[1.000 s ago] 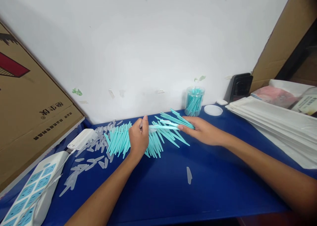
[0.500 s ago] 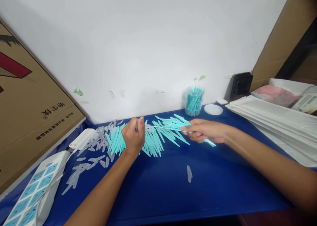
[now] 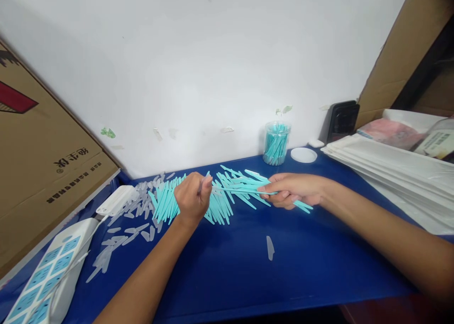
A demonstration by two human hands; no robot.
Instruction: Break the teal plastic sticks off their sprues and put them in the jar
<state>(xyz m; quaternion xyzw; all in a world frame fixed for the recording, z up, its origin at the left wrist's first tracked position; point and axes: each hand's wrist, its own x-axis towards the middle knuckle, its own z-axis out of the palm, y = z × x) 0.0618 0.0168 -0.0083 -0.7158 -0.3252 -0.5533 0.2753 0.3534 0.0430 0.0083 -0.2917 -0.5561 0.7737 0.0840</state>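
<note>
My right hand [image 3: 292, 190] is closed around several thin turquoise eyebrow razors [image 3: 244, 190]; their handle ends stick out below the palm, and one reaches left toward my other hand. My left hand [image 3: 193, 197] is a fist with the thumb on top, and a pale translucent blade cover [image 3: 206, 176] peeks out by the thumb. Whether the razor's tip touches the left fingers is hard to tell. Beneath and beside the left fist lies a row of turquoise razors [image 3: 165, 202]. More loose razors [image 3: 241, 179] are fanned out between the hands.
Translucent covers [image 3: 136, 202] are scattered at left; a single cover [image 3: 270, 248] lies nearer me. A clear jar of razors [image 3: 275, 144] stands by the wall, beside a round white lid [image 3: 303, 155]. A power strip [image 3: 53, 276] sits left, white foam sheets [image 3: 386, 172] right.
The razor tip between my hands has shifted slightly, and my left thumb has turned a little to the right. The view has moved slightly; my right hand keeps its grip on the razors.
</note>
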